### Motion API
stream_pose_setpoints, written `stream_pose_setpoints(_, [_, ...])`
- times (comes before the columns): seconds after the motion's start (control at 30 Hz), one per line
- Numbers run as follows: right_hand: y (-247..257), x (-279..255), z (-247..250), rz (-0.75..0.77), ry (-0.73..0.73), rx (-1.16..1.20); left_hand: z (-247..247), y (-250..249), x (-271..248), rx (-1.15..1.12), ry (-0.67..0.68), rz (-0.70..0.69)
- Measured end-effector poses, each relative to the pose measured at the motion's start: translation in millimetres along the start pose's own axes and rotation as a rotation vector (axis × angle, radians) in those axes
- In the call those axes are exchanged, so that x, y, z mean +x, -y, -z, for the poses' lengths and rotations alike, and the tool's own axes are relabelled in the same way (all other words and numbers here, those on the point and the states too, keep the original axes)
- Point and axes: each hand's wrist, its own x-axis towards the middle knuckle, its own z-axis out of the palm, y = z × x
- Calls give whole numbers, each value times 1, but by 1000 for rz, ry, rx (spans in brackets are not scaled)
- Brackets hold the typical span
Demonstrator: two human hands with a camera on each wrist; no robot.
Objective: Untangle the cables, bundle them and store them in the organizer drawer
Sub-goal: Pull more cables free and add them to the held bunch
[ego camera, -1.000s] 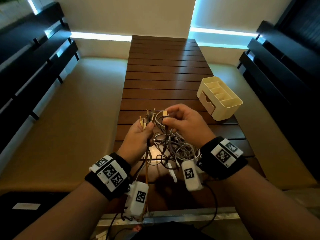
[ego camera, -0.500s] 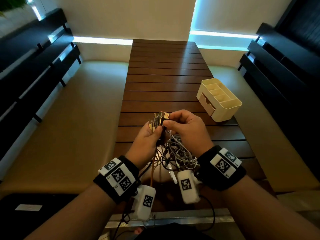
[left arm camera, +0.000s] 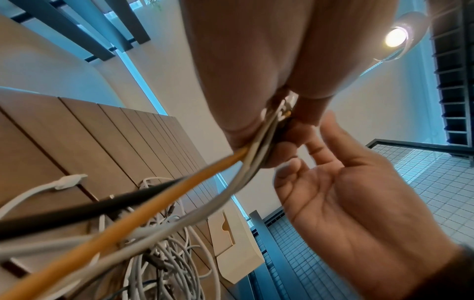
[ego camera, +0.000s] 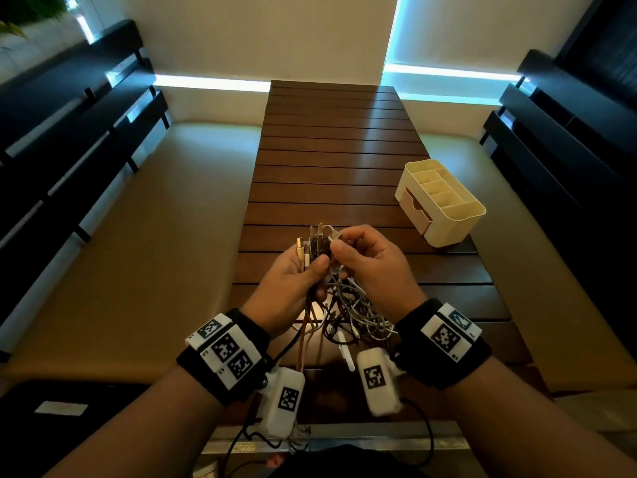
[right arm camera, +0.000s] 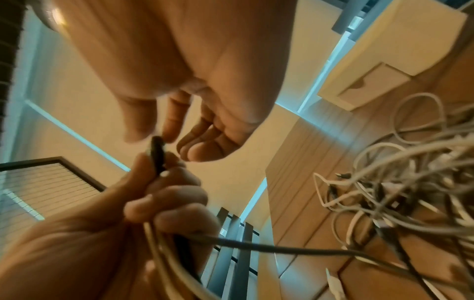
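My left hand (ego camera: 317,262) grips a bunch of cable ends (ego camera: 315,241) upright, their plugs fanned above the fist. My right hand (ego camera: 336,244) pinches one plug at the bunch's right side with thumb and forefinger; its other fingers are loosely spread. The right wrist view shows that pinch on a dark plug tip (right arm camera: 156,143). Black, orange and grey cables (left arm camera: 179,194) run down from the left hand (left arm camera: 282,113) into the tangle (ego camera: 358,305) on the table. The cream organizer (ego camera: 462,215) stands to the right, its drawer (ego camera: 413,208) closed.
The dark slatted wooden table (ego camera: 331,150) runs away from me. Beige bench cushions (ego camera: 138,236) flank it, with dark slatted backrests behind. A loose white plug (ego camera: 346,350) lies near the front edge. Wrist camera leads hang below my wrists.
My right hand has moved left and brought its cable end against the bunch in my left hand. Both hands have come slightly closer to me.
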Motion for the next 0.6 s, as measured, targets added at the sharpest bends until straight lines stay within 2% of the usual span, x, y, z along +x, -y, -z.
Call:
stream_pose_setpoints(0.07, [-8,-3,-1,-69,102,116,3,-3,1,-46,-17,-10])
stream_pose_setpoints(0.13, [-17,-9,-4,-112,214,84,5,-9,2,-75,-34,-15])
stream_pose_setpoints(0.27, [-29,-14,-9,-121,290,-99,7,-17,4,-35,-85,-67])
stream_pose_setpoints(0.4, [-48,-15,5,-192,361,-408,16,-30,6,-150,-176,-131])
stream_pose_setpoints(0.5, [-63,-19,21,-274,299,-453,30,-41,5,-137,-225,-148])
stream_pose_setpoints(0.6, [-53,-15,23,-247,211,-430,40,-36,-2,54,-210,-110])
